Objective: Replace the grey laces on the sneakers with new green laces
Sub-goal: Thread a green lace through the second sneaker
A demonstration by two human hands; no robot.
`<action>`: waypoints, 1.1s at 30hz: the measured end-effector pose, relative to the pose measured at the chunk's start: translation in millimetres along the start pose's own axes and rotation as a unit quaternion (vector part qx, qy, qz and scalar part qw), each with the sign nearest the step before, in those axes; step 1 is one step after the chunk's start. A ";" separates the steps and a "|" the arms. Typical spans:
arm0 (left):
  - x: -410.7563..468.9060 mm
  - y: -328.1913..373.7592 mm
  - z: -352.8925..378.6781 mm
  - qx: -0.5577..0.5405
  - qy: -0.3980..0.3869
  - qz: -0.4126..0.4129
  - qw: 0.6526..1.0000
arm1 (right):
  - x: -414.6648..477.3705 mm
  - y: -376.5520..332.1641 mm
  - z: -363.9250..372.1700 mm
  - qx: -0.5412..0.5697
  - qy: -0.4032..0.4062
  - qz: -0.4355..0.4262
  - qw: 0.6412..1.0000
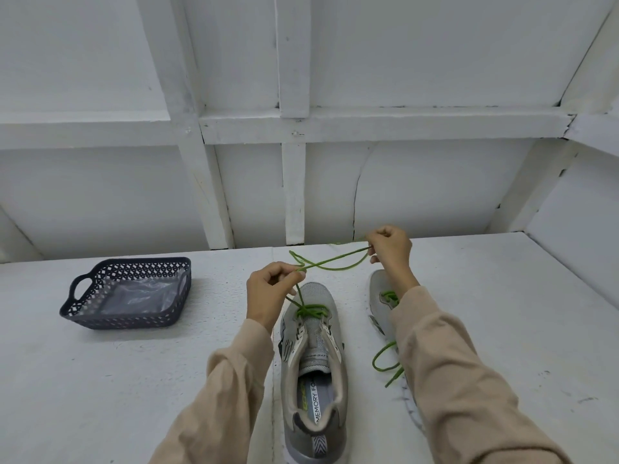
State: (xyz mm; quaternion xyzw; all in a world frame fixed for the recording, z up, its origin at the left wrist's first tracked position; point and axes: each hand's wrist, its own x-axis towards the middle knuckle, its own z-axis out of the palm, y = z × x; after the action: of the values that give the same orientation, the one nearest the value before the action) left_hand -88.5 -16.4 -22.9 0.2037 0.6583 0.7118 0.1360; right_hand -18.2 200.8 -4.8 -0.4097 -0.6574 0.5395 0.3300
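Note:
A grey sneaker (pixel 313 360) lies on the white table, toe pointing away from me, with a green lace (pixel 330 262) threaded only through its lowest eyelets. My left hand (pixel 271 293) pinches one strand of that lace just above the toe. My right hand (pixel 390 249) pinches the other strand farther back and to the right, and the two strands cross in the air between the hands. A second grey sneaker (pixel 380 296) lies to the right, mostly hidden under my right sleeve, with green lace loops (pixel 385 360) hanging beside it.
A dark blue perforated basket (pixel 75 306) with clear plastic in its bottom stands on the table to the left. White wall panels with wooden battens rise just behind the table's back edge.

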 end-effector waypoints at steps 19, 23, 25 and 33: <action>-8.8 -41.5 -40.8 -0.133 0.144 -0.143 0.970 | 37.3 6.4 -77.3 0.498 0.208 0.147 0.829; -14.1 -45.8 -47.8 -0.105 0.115 -0.169 0.973 | 35.4 5.7 -85.3 0.443 0.252 0.156 0.847; -17.7 -48.0 -53.1 -0.098 0.117 -0.180 0.972 | 37.6 7.2 -90.0 0.443 0.271 0.153 0.841; -31.3 -54.7 -67.0 -0.071 0.080 -0.250 0.962 | 44.4 8.1 -99.0 0.476 0.227 0.081 0.846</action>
State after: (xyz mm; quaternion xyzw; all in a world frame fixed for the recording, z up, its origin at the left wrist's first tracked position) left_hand -96.4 -84.7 -84.0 -0.0355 0.6445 0.7141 0.2709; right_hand 50.1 284.6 6.7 -0.3650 -0.1908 0.7030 0.5797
